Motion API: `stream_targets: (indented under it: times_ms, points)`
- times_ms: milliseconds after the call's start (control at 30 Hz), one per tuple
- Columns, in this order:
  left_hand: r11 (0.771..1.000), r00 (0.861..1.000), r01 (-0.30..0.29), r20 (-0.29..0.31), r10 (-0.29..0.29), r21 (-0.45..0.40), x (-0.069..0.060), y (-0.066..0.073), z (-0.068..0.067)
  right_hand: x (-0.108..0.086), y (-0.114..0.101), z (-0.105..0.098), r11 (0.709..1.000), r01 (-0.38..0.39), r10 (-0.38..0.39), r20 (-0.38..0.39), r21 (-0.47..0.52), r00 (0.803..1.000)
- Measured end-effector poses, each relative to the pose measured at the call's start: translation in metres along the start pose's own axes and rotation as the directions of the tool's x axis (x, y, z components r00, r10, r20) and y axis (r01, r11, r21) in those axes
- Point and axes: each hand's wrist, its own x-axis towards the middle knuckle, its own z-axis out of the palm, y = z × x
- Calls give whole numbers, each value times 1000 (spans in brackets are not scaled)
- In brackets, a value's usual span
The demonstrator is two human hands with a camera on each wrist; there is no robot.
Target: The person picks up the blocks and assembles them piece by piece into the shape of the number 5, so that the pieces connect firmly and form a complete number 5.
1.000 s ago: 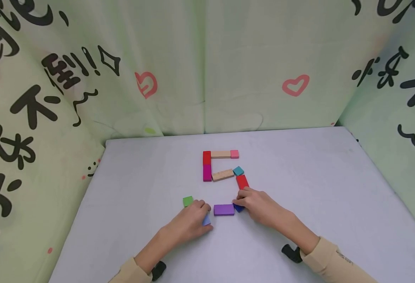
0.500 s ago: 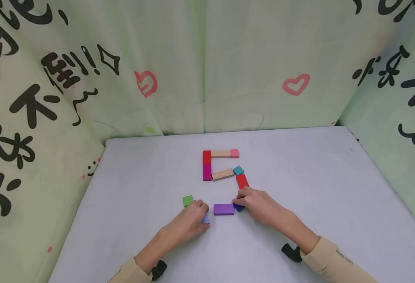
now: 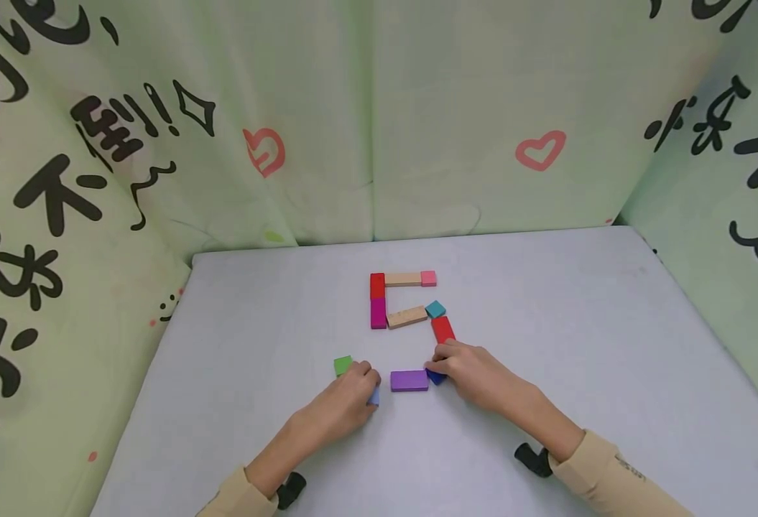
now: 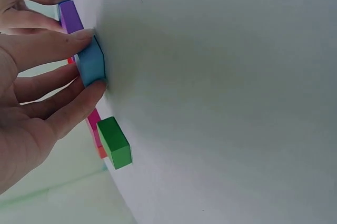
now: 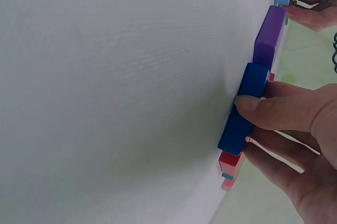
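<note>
My left hand (image 3: 345, 402) pinches a light blue block (image 4: 90, 61) between thumb and fingers, on the white tabletop just left of a purple block (image 3: 409, 381). A small gap separates these two blocks in the head view. With thumb and fingers, my right hand (image 3: 478, 372) holds a dark blue block (image 5: 236, 129) that slants at the purple block's right end; the hand covers much of it from above. A red block (image 3: 442, 329) lies just beyond the right fingers. Close to the left fingertips is a green block (image 3: 343, 365), partly hidden in the head view.
Farther back, a red block (image 3: 377, 285), magenta block (image 3: 378, 314), two plain wooden blocks (image 3: 403, 280), a pink block (image 3: 428, 278) and a teal block (image 3: 435, 309) continue the row in a bent line. Printed curtains (image 3: 443, 165) stand behind the table (image 3: 547, 287) and at its sides.
My left hand has shifted slightly left with the light blue block, and its thumb has drawn in, widening the gap to the purple block. The right hand stays in place.
</note>
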Motion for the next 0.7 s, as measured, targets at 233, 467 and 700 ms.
stream_targets:
  times_ms: [233, 467, 700]
  points:
    - [999, 999, 33, 10, -33, 12, 5, -3, -3, 0, 0, -1, 1000, 18, -18, -18, 6, 1000]
    - [999, 999, -17, -30, 18, 30, 11, -9, -8, 1, 0, -1, 1000, 20, -20, -15, 4, 1000]
    - [998, 999, -41, 18, 40, 54, 23, -8, -9, -1, 0, -2, 1000, 26, -26, -20, 5, 999]
